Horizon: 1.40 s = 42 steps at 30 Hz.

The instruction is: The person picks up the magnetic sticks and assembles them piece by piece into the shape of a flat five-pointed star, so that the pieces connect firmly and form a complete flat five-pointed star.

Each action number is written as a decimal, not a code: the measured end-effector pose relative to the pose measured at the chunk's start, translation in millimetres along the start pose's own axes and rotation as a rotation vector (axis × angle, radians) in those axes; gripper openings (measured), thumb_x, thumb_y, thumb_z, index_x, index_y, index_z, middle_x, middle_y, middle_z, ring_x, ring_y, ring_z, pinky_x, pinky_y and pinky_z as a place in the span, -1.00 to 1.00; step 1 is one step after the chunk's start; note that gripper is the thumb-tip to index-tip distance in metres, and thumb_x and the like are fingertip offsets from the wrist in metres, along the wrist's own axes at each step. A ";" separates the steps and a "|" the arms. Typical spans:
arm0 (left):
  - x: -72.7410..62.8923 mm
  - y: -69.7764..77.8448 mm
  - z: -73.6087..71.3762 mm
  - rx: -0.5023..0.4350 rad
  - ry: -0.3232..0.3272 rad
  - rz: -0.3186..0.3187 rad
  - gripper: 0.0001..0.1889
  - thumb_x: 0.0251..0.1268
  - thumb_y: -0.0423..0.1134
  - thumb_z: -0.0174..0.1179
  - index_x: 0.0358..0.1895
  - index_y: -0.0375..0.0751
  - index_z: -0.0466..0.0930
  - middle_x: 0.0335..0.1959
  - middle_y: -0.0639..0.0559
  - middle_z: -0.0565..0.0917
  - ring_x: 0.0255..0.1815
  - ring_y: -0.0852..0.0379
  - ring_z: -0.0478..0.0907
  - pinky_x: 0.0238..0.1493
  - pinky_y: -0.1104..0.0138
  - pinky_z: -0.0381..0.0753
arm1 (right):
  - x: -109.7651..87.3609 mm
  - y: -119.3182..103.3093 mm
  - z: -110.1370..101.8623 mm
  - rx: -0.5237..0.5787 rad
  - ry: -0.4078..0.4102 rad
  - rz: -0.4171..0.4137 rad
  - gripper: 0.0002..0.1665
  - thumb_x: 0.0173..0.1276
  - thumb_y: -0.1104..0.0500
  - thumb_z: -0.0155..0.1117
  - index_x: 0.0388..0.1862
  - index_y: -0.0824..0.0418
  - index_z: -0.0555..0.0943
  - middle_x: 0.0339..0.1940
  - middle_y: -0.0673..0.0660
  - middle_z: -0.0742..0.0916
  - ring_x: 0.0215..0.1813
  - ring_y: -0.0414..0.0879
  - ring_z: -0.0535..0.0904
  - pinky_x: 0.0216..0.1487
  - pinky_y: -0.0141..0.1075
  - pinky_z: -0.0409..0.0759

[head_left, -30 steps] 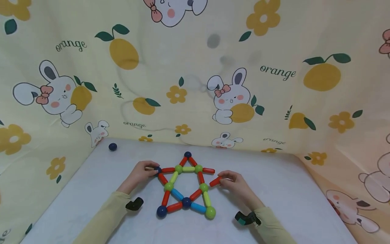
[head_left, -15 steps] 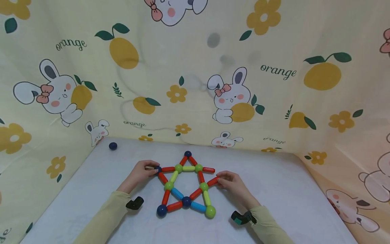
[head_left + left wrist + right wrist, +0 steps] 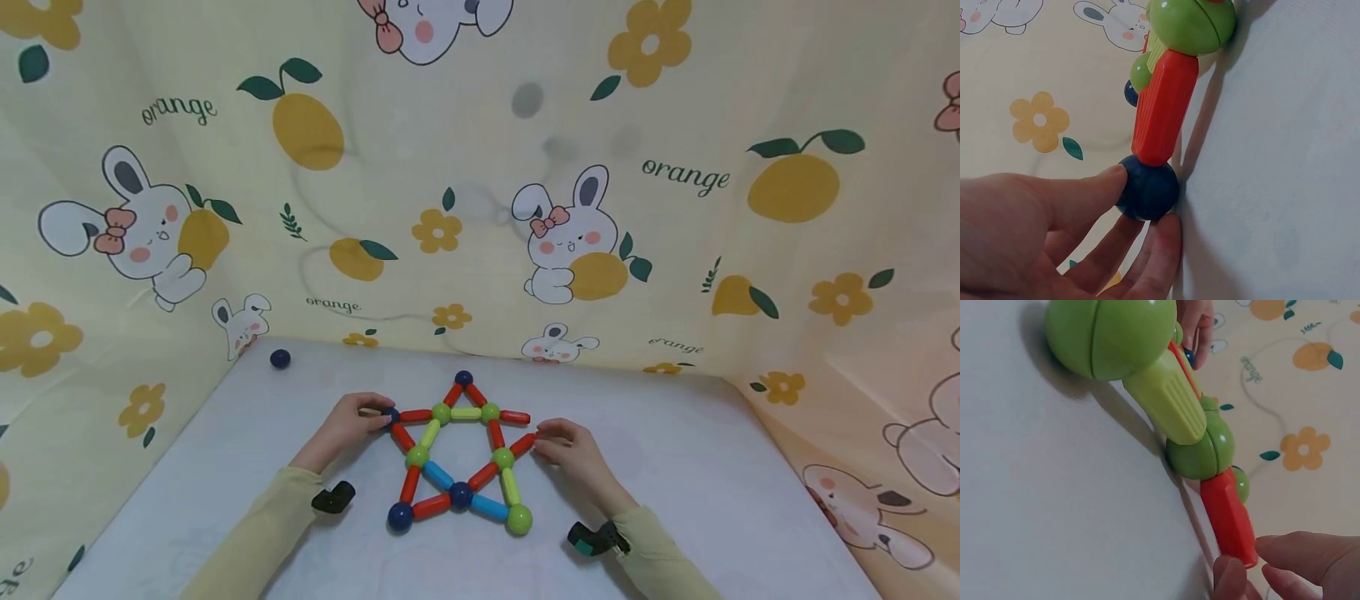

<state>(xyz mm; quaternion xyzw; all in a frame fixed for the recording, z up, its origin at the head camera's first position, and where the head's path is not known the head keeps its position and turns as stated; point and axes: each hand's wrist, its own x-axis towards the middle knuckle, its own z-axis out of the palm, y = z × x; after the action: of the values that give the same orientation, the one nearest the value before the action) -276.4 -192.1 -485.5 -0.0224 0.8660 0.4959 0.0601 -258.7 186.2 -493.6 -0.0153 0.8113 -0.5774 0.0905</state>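
Note:
A star-like frame of coloured rods and balls lies on the white table. At its left tip my left hand (image 3: pixel 351 429) pinches a dark blue ball (image 3: pixel 1149 189) between thumb and fingers, and a red rod (image 3: pixel 1166 109) runs from that ball to a green ball. Across the frame, my right hand (image 3: pixel 576 457) pinches the outer end of another red rod (image 3: pixel 1229 515). This rod's inner end meets a green ball (image 3: pixel 1204 450). Just above it, a further red rod (image 3: pixel 515 417) points right from the upper right green ball (image 3: pixel 490 413), its outer end bare.
A loose dark blue ball (image 3: pixel 280 358) sits at the table's far left corner. A large green ball (image 3: pixel 519 520) and a dark blue ball (image 3: pixel 401 517) form the frame's near corners. Printed cloth (image 3: pixel 480 275) with rabbits and oranges hangs behind the white table (image 3: pixel 675 467).
My right hand has moved slightly left, bringing its red rod from apart to touching the right green ball. My left hand stays on the dark blue ball.

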 end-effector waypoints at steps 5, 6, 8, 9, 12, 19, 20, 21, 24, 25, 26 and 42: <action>2.6 0.4 -2.1 0.024 -0.038 0.007 -0.74 0.28 -0.38 0.21 0.03 -0.26 0.62 -0.04 -0.09 0.62 -0.11 0.01 0.55 -0.08 0.20 0.62 | -18.6 -4.5 -7.8 -0.055 -0.023 0.002 -0.61 0.31 0.16 0.31 0.07 0.30 0.54 -0.14 0.14 0.66 -0.21 -0.02 0.63 -0.19 -0.23 0.64; 3.6 0.3 -3.0 0.033 -0.046 0.008 -0.74 0.29 -0.37 0.21 0.03 -0.26 0.62 -0.05 -0.09 0.62 -0.13 0.03 0.56 -0.10 0.21 0.63 | -22.4 -4.6 -9.7 -0.067 -0.065 -0.004 -0.59 0.31 0.15 0.31 0.07 0.32 0.53 -0.18 0.15 0.66 -0.23 0.00 0.63 -0.21 -0.23 0.65; 5.4 1.1 -4.8 0.043 -0.058 0.007 -0.75 0.30 -0.35 0.20 0.02 -0.25 0.62 -0.06 -0.09 0.62 -0.16 0.04 0.56 -0.13 0.23 0.63 | -30.9 -6.4 -12.3 -0.101 -0.172 -0.018 -0.58 0.31 0.12 0.32 0.05 0.33 0.53 -0.25 0.15 0.66 -0.28 0.01 0.63 -0.26 -0.23 0.65; 6.0 1.5 -5.8 0.045 -0.066 0.009 -0.75 0.31 -0.35 0.19 0.02 -0.26 0.62 -0.06 -0.10 0.62 -0.17 0.04 0.56 -0.13 0.24 0.63 | -35.0 -7.1 -12.7 -0.119 -0.231 -0.026 -0.58 0.31 0.11 0.32 0.04 0.34 0.53 -0.29 0.14 0.66 -0.30 0.01 0.63 -0.29 -0.24 0.64; 6.0 3.8 -7.4 0.045 -0.071 0.009 -0.76 0.29 -0.37 0.19 0.00 -0.28 0.63 -0.05 -0.13 0.63 -0.15 0.02 0.57 -0.12 0.24 0.63 | -47.4 -10.7 -9.6 -0.168 -0.383 -0.048 -0.59 0.28 0.09 0.35 -0.02 0.32 0.55 -0.37 0.11 0.64 -0.38 -0.01 0.62 -0.36 -0.28 0.62; 4.0 6.8 -8.2 0.027 -0.063 -0.010 -0.76 0.27 -0.38 0.21 -0.01 -0.30 0.64 -0.05 -0.15 0.63 -0.14 0.00 0.57 -0.10 0.23 0.63 | -68.2 -17.5 12.6 -0.254 -0.403 -0.095 -0.55 0.13 0.07 0.49 -0.09 0.28 0.57 -0.42 0.05 0.62 -0.43 -0.08 0.53 -0.45 -0.37 0.53; 3.6 7.2 -8.1 0.028 -0.063 -0.008 -0.76 0.27 -0.38 0.21 -0.01 -0.30 0.64 -0.05 -0.15 0.63 -0.15 0.01 0.57 -0.10 0.23 0.63 | -69.5 -18.0 14.7 -0.266 -0.390 -0.099 -0.53 0.11 0.06 0.50 -0.10 0.28 0.57 -0.42 0.04 0.62 -0.43 -0.08 0.52 -0.46 -0.37 0.52; 3.4 7.6 -8.0 0.023 -0.063 -0.010 -0.76 0.27 -0.38 0.21 -0.01 -0.30 0.64 -0.05 -0.15 0.63 -0.15 0.01 0.57 -0.10 0.23 0.63 | -70.1 -18.1 16.0 -0.278 -0.379 -0.101 -0.52 0.11 0.05 0.50 -0.09 0.28 0.56 -0.42 0.04 0.62 -0.42 -0.08 0.51 -0.46 -0.37 0.52; 2.4 7.1 -7.5 0.017 -0.071 -0.010 -0.76 0.27 -0.37 0.23 -0.02 -0.30 0.64 -0.07 -0.13 0.63 -0.18 0.03 0.57 -0.14 0.26 0.64 | -69.7 -17.6 14.7 -0.308 -0.357 -0.106 -0.50 0.09 0.05 0.51 -0.08 0.29 0.57 -0.40 0.03 0.62 -0.39 -0.08 0.50 -0.46 -0.35 0.53; 1.5 6.6 -7.3 0.011 -0.078 -0.013 -0.76 0.26 -0.37 0.24 -0.02 -0.30 0.64 -0.08 -0.13 0.63 -0.19 0.04 0.57 -0.15 0.26 0.65 | -68.6 -17.0 12.4 -0.313 -0.351 -0.102 -0.49 0.09 0.05 0.51 -0.07 0.29 0.57 -0.39 0.03 0.62 -0.39 -0.08 0.51 -0.46 -0.34 0.54; 0.5 5.7 -7.0 0.006 -0.087 -0.017 -0.76 0.25 -0.36 0.25 -0.03 -0.30 0.64 -0.10 -0.12 0.63 -0.21 0.04 0.57 -0.17 0.27 0.65 | -67.0 -16.1 9.2 -0.318 -0.343 -0.096 -0.49 0.09 0.05 0.51 -0.06 0.29 0.58 -0.38 0.03 0.63 -0.38 -0.08 0.52 -0.45 -0.33 0.56; -75.3 11.2 33.8 -0.084 -0.272 0.072 -0.75 0.04 -0.25 0.44 -0.23 -0.25 0.65 -0.40 0.02 0.64 -0.38 0.11 0.57 -0.30 0.30 0.63 | -3.7 1.4 -60.9 -0.192 -0.100 0.014 -0.58 0.27 0.21 0.35 0.06 0.36 0.54 -0.13 0.18 0.65 -0.21 -0.03 0.60 -0.22 -0.20 0.65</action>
<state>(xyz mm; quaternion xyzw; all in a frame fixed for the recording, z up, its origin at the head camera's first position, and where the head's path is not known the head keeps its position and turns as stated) -200.0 -158.8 -483.3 0.0734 0.8287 0.5319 0.1580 -265.0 244.0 -475.1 -0.0469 0.8575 -0.4948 0.1328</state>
